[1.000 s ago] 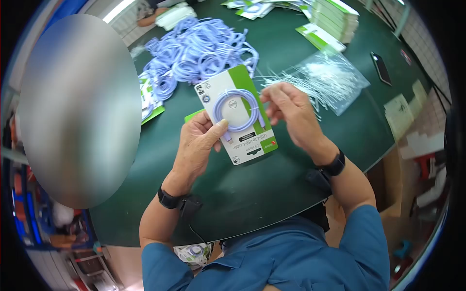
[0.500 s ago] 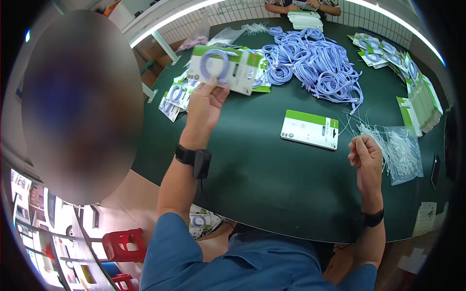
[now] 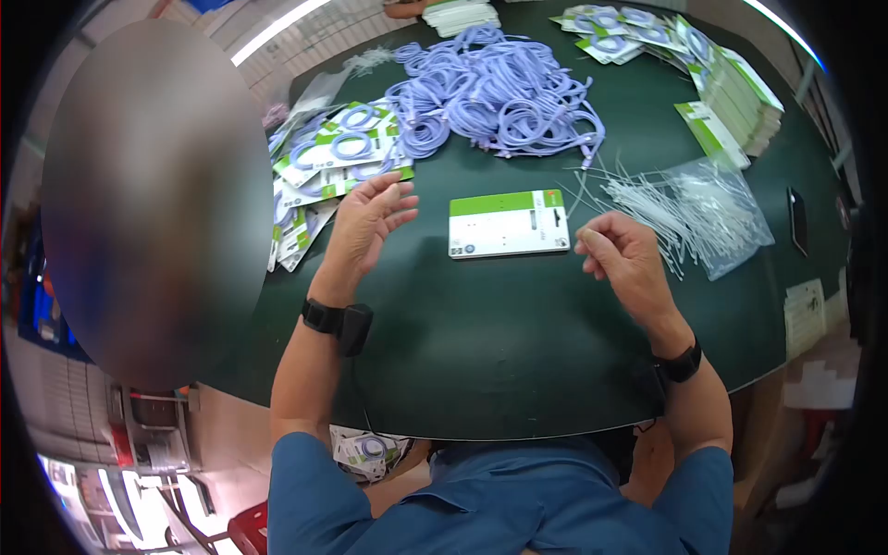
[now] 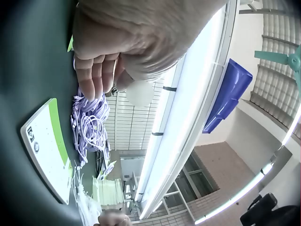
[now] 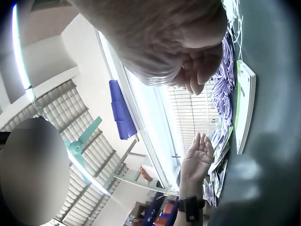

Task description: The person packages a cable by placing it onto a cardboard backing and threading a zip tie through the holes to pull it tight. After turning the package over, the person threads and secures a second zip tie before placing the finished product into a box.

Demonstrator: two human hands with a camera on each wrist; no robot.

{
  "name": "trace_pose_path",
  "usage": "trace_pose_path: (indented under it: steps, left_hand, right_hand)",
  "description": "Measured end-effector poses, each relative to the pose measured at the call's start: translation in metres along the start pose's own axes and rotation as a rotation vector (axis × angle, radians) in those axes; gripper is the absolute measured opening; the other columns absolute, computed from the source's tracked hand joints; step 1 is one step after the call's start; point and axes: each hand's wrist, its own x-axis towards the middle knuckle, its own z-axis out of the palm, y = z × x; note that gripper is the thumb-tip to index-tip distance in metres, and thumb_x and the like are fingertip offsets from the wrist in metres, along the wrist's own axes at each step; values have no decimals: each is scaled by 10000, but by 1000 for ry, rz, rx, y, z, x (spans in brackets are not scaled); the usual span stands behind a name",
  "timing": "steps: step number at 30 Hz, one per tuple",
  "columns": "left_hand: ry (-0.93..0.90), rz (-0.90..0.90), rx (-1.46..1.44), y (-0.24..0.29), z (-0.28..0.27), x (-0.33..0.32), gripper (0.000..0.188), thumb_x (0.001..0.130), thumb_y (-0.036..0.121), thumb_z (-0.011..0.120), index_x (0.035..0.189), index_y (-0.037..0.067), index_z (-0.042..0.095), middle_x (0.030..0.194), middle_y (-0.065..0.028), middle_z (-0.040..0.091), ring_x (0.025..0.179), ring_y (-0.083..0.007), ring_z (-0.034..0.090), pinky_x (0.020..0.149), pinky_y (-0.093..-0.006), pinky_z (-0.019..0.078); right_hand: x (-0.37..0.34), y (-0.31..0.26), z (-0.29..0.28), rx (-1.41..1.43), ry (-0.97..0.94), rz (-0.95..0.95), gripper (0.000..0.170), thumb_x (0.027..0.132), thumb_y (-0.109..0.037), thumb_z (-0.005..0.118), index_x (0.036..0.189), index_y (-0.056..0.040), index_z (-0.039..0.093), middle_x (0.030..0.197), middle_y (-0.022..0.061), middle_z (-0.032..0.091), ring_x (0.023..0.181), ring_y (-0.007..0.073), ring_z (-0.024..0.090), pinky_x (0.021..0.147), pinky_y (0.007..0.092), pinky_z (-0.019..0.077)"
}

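Observation:
In the head view my left hand (image 3: pixel 362 228) hovers with loosely bent fingers, holding nothing, beside a heap of carded cables (image 3: pixel 333 153). A flat green-and-white card stack (image 3: pixel 507 231) lies on the table between both hands. To its right is my right hand (image 3: pixel 631 263), fingers bent and thumb near the index finger; whether something thin is between them cannot be seen. Beyond that hand, white ties (image 3: pixel 661 215) spread out of a clear bag. The left wrist view shows the card stack (image 4: pixel 47 150) below my left hand (image 4: pixel 122 52); the right wrist view shows it too (image 5: pixel 244 106).
A large pile of coiled lilac cables (image 3: pixel 504 92) covers the table's far middle. At the back right stand a tall stack of cards (image 3: pixel 740 97) and more carded cables (image 3: pixel 638 32). A phone (image 3: pixel 797 222) lies near the right edge. Another person's arm shows at the far side.
The carded cable that my left hand held is out of that hand, which has moved back empty from the left-hand heap. My right hand stays near the ties, beside the card stack.

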Motion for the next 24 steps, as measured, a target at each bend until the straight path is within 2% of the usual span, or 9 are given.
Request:
trace_pose_path:
  steps: [6,7,10,11,14,18,19,22,24]
  left_hand:
    - [-178,114,528,13,69,66,330,989,161,712,1275,8,646,1202,-109,689,1028,-189,699,905,-329,587]
    - [-195,112,532,12,80,79,330,989,161,712,1275,8,646,1202,-109,689,1028,-189,699,905,-329,587]
    - [-175,227,897,3,119,116,307,934,192,756,1153,-17,707,1145,-142,722,1007,-229,711,894,-337,576]
    - [-185,231,903,-3,128,122,307,934,192,756,1153,-17,707,1145,-142,722,1007,-229,711,894,-337,576]
    - [-191,873,1527,-28,147,144,319,874,235,795,1048,-27,741,1079,-179,739,933,-306,716,836,-382,576]
    - [-134,1028,1719,-54,145,161,341,864,260,791,1024,-38,742,989,-217,735,836,-375,702,764,-452,549]
    - [-142,1035,1720,-54,143,166,341,864,260,791,1024,-38,742,989,-217,735,836,-375,702,764,-452,549]
    - [-56,651,1533,-41,139,168,328,880,251,785,1029,-37,735,922,-203,725,747,-362,684,697,-463,516]
    - [-13,727,1405,-33,138,155,304,876,226,782,1028,-33,736,901,-196,711,750,-360,676,698,-464,515]
  right_hand:
    - [2,5,-2,0,10,-19,117,1023,-113,638,984,-9,675,848,22,693,676,59,615,609,219,495]
    - [2,5,-2,-10,-11,-42,119,1022,-112,638,986,-5,675,844,24,693,679,61,616,610,221,498]
    - [2,3,-3,-32,-1,-53,117,1019,-103,640,987,5,674,837,28,692,685,65,618,619,228,506]
    - [1,2,-2,-42,-4,-56,116,1017,-98,640,987,9,673,833,30,691,688,67,619,623,232,511]
    - [2,4,-3,-35,2,-74,110,1016,-84,636,983,15,672,833,33,691,691,70,620,632,236,518]
    - [1,9,-3,-64,-2,-120,105,1016,-66,627,978,21,673,829,37,691,695,74,622,646,239,529]
    - [1,10,-4,-83,-14,-138,104,1016,-60,624,976,23,673,827,38,691,697,76,623,650,240,533]
    - [-1,3,-6,-131,-26,-162,100,1015,-53,618,981,25,672,835,42,689,710,76,627,650,241,535]
    - [-2,3,-5,-155,-42,-172,99,1015,-49,615,983,26,671,839,43,689,717,76,629,650,241,536]
